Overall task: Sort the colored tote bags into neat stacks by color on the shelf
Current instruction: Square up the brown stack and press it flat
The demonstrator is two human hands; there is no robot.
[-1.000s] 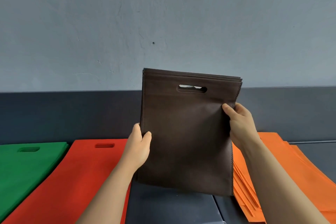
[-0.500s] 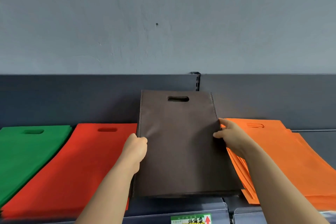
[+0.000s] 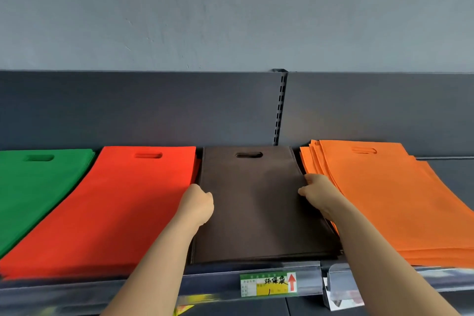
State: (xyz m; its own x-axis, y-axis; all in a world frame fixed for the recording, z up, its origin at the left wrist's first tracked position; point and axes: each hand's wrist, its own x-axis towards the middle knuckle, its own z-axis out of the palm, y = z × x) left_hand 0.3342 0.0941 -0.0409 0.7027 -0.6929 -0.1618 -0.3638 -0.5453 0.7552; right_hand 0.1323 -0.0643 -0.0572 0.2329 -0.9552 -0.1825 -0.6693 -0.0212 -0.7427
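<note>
A stack of brown tote bags (image 3: 256, 202) lies flat on the dark shelf (image 3: 220, 282), between a red stack (image 3: 123, 202) and an orange stack (image 3: 389, 197). A green stack (image 3: 33, 187) lies at the far left. My left hand (image 3: 198, 204) grips the brown stack's left edge, fingers curled. My right hand (image 3: 316, 191) pinches its right edge, next to the orange bags. The orange stack is fanned unevenly at its back left corner.
The shelf has a dark back panel (image 3: 154, 110) with a slotted upright (image 3: 280, 108) behind the brown bags. A grey wall (image 3: 230, 20) rises above. A price label (image 3: 268, 285) with a red arrow sits on the front rail.
The brown stack went from upright in both hands to lying flat on the shelf between the red and orange stacks. Both hands stayed on its side edges.
</note>
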